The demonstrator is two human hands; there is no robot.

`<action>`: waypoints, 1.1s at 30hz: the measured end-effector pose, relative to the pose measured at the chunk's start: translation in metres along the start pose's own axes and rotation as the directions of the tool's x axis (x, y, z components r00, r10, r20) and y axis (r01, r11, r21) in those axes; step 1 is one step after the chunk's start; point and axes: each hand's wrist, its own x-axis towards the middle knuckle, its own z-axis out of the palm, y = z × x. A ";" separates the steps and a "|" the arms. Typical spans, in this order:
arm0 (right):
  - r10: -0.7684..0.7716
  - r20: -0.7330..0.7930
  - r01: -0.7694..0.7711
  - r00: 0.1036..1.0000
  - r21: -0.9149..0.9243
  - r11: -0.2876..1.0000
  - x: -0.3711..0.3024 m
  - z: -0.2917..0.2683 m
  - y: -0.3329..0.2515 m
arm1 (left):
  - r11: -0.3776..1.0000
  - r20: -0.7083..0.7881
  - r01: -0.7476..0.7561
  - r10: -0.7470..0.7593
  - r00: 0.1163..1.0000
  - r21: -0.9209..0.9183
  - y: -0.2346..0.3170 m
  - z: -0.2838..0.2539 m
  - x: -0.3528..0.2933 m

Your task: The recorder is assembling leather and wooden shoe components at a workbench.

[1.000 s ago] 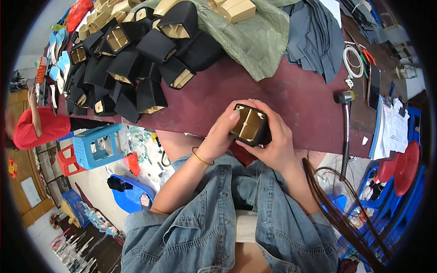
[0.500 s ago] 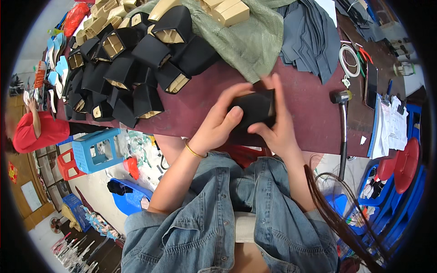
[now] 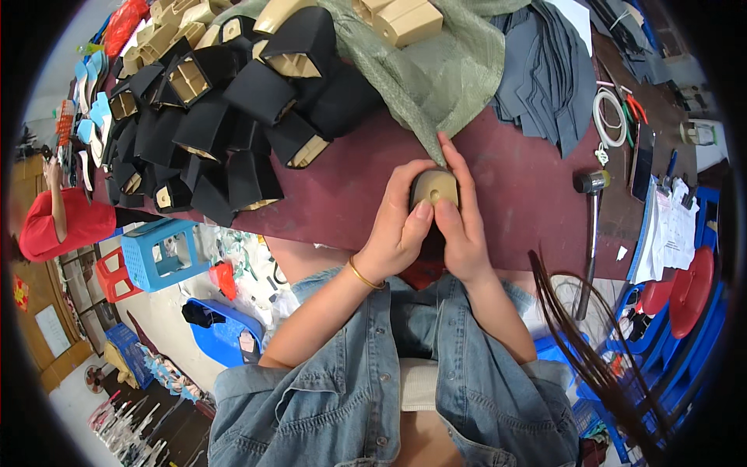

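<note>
Between both palms I hold a shoe heel, a beige block wrapped in black covering, with its beige end and a small round hole turned up. My left hand wraps its left side, thumb on the near edge. My right hand closes on the other side, its thumb pressed beside the left one. Part of the heel is hidden under the fingers. To the left lies a pile of black-covered heels, some showing ribbed beige insides. Bare beige heels rest on a green woven sack beyond my hands.
Grey sheet pieces lie stacked at the far right of the dark red table. A hammer overhangs its front edge, near a white cable coil and a phone. A person in red is at far left.
The heel has been turned so its beige holed end faces up instead of its black side. Both hands have drawn closer together, thumbs now side by side, and a little nearer my body.
</note>
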 end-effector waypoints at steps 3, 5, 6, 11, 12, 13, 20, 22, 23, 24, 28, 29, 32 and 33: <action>0.526 -0.020 -0.416 0.850 0.588 0.694 0.019 0.006 -0.035 | 0.986 0.141 0.085 -0.065 0.988 -0.141 -0.009 -0.012 0.008; -0.034 0.085 0.038 0.996 -0.048 0.998 0.006 -0.005 -0.004 | 0.984 0.184 0.127 -0.104 0.977 -0.121 0.001 -0.018 0.007; -0.091 0.096 0.103 0.991 -0.128 0.986 -0.001 -0.007 0.000 | 1.000 0.219 0.006 -0.001 0.976 -0.021 0.002 -0.018 0.006; -0.023 -0.235 -0.020 0.972 -0.179 0.984 -0.012 -0.006 -0.012 | 0.932 0.324 -0.280 0.198 0.925 0.231 -0.002 -0.023 0.008; 0.070 -0.199 -0.125 0.978 -0.281 0.952 -0.009 -0.005 -0.017 | 0.938 0.293 -0.266 0.195 0.936 0.224 0.001 -0.021 0.007; 0.166 -0.179 -0.224 0.970 -0.383 0.896 -0.006 -0.004 -0.019 | 0.939 0.297 -0.265 0.195 0.935 0.218 0.000 -0.019 0.006; -0.057 0.009 0.044 0.998 -0.751 0.658 0.010 -0.006 -0.031 | 0.957 0.172 -0.187 0.151 0.974 0.221 0.000 -0.016 0.003; -0.139 0.171 0.215 0.975 -0.880 0.424 0.015 -0.008 -0.040 | 0.956 0.172 -0.199 0.164 0.971 0.214 -0.002 -0.015 0.003; -0.143 0.172 0.217 0.975 -0.878 0.427 0.021 -0.013 -0.045 | 0.954 0.176 -0.210 0.173 0.969 0.214 -0.003 -0.014 0.003; -0.040 0.286 0.267 0.957 -0.824 0.500 0.030 -0.020 -0.047 | 0.952 0.176 -0.212 0.175 0.969 0.219 -0.002 -0.015 0.003; 0.137 0.573 0.453 0.808 -0.753 0.478 0.055 -0.020 -0.077 | 0.936 0.201 -0.214 0.161 0.966 0.280 -0.013 -0.019 0.002; 0.170 0.672 0.571 0.720 -0.714 0.406 0.058 -0.019 -0.079 | 0.932 0.188 -0.223 0.173 0.967 0.286 -0.018 -0.019 0.002; 0.232 0.633 0.409 0.738 -0.694 0.592 0.055 -0.033 -0.070 | 0.991 0.168 -0.092 0.074 0.983 0.100 -0.012 -0.016 -0.002; 0.227 0.639 0.418 0.735 -0.690 0.591 0.048 -0.033 -0.064 | 0.990 0.162 -0.097 0.079 0.984 0.104 -0.011 -0.017 0.000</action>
